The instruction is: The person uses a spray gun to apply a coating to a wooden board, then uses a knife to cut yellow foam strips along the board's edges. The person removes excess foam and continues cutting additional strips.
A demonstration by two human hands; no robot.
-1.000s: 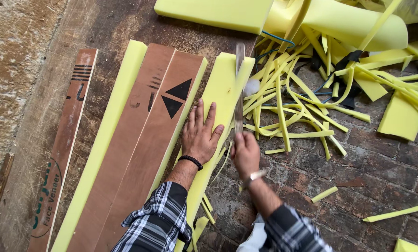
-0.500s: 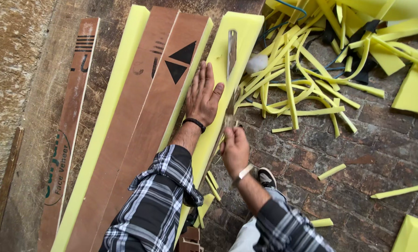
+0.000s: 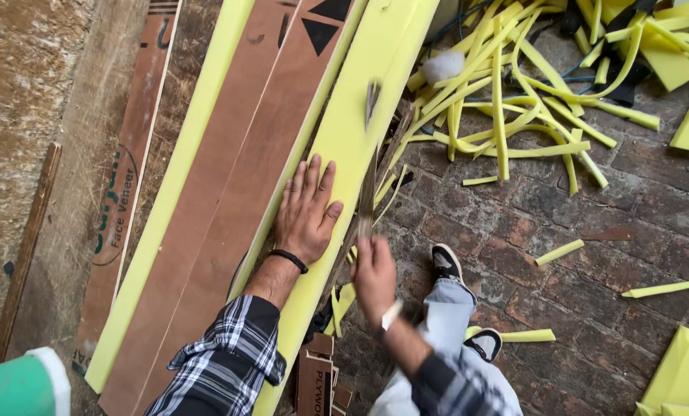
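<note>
Taking the long yellow foam slab (image 3: 344,154) as the landmark: well to its left a narrow printed veneer strip (image 3: 129,185) lies on rough ground, and a green-and-white rounded object (image 3: 21,385) sits at the lower corner. Directly on the slab lie two long brown plywood boards (image 3: 237,200) side by side, leaving only a yellow margin bare on each side — they appear to serve as a straight guide for trimming.

The left hand (image 3: 306,212) lies flat on the slab's right margin against the boards' edge, fingers spread apart and straight, likely pressing the soft foam down so that it does not shift. Just right of it, the right hand (image 3: 374,273) is closed in a fist around the handle of a long thin blade (image 3: 369,169), blurred, which runs along the slab's right edge.

The foam looks bright yellow, thick and spongy. Right of the slab, on the brick floor (image 3: 591,231), thin yellow foam offcut strips (image 3: 506,100) lie tangled in a heap.
</note>
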